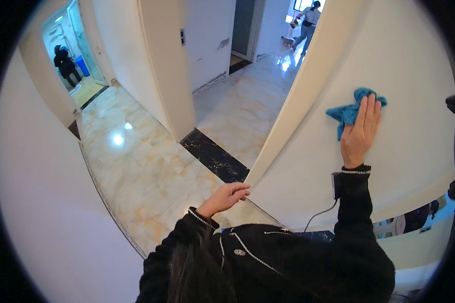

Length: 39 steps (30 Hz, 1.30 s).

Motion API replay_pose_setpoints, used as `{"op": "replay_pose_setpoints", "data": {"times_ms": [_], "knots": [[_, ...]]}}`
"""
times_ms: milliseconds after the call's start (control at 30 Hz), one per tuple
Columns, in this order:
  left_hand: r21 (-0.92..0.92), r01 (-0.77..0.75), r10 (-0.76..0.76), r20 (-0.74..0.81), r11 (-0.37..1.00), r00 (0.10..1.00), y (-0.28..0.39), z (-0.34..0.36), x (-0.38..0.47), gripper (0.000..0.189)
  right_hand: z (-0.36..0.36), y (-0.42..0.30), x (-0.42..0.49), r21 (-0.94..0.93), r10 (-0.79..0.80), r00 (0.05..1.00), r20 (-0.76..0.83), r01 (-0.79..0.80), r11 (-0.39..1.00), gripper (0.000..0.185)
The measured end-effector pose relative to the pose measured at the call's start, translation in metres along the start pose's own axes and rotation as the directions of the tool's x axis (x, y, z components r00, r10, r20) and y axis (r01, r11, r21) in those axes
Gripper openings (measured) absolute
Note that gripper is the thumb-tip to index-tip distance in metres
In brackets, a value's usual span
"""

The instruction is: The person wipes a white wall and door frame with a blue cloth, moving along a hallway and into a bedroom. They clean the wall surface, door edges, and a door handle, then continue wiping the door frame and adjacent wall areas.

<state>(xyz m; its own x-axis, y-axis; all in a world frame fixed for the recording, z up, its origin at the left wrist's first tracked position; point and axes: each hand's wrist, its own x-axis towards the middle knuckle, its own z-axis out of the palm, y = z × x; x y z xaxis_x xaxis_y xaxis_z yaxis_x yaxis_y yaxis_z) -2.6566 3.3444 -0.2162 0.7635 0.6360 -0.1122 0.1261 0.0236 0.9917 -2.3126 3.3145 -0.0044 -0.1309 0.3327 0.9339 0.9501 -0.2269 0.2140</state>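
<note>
My right hand (360, 132) lies flat over a bunched blue cloth (349, 113), pressing it against the white wall (409, 125) on the right. Parts of the cloth stick out past the fingertips and to the left of the palm. A thin dark cable (320, 214) hangs from a small flat device (334, 185) at the right wrist. Low in front of my body, my left hand (225, 197) is held in the air with nothing in it, its fingers loosely bent, near the base of the cream door frame edge (288, 113).
A marbled tile floor (136, 170) runs down the corridor, with a black marble threshold (216, 155) at the doorway. One person (64, 66) stands in a tiled room at the far left. Another person (309, 26) is in the room beyond the doorway. A white wall (41, 197) bounds the left side.
</note>
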Motion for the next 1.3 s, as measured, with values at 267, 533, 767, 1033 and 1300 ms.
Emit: {"op": "replay_pose_setpoints", "data": {"times_ms": [267, 533, 767, 1033, 1300], "knots": [[0.030, -0.122, 0.116, 0.149, 0.992, 0.982, 0.007, -0.048, 0.045, 0.033, 0.035, -0.049, 0.053, 0.026, -0.017, 0.999, -0.046, 0.018, 1.000, 0.052], [0.264, -0.400, 0.278, 0.400, 0.878, 0.873, 0.089, -0.113, 0.100, 0.033, 0.034, -0.048, 0.033, -0.197, 0.130, 0.974, 0.186, -0.092, 0.976, 0.056], [0.177, -0.521, 0.426, 0.392, 0.835, 0.815, 0.136, -0.120, 0.144, 0.033, 0.006, -0.018, -0.018, -0.384, 0.283, 0.939, 0.193, -0.193, 0.903, 0.057], [0.071, -0.705, 0.637, 0.372, 0.705, 0.675, 0.186, -0.016, 0.158, 0.034, -0.063, 0.066, -0.031, -0.405, 0.238, 0.971, -0.012, -0.222, 0.887, 0.058], [-0.004, -0.710, 0.649, 0.410, 0.704, 0.641, 0.204, 0.103, 0.158, 0.042, -0.114, 0.136, -0.072, -0.442, 0.276, 0.946, -0.172, -0.324, 0.836, 0.067]]}}
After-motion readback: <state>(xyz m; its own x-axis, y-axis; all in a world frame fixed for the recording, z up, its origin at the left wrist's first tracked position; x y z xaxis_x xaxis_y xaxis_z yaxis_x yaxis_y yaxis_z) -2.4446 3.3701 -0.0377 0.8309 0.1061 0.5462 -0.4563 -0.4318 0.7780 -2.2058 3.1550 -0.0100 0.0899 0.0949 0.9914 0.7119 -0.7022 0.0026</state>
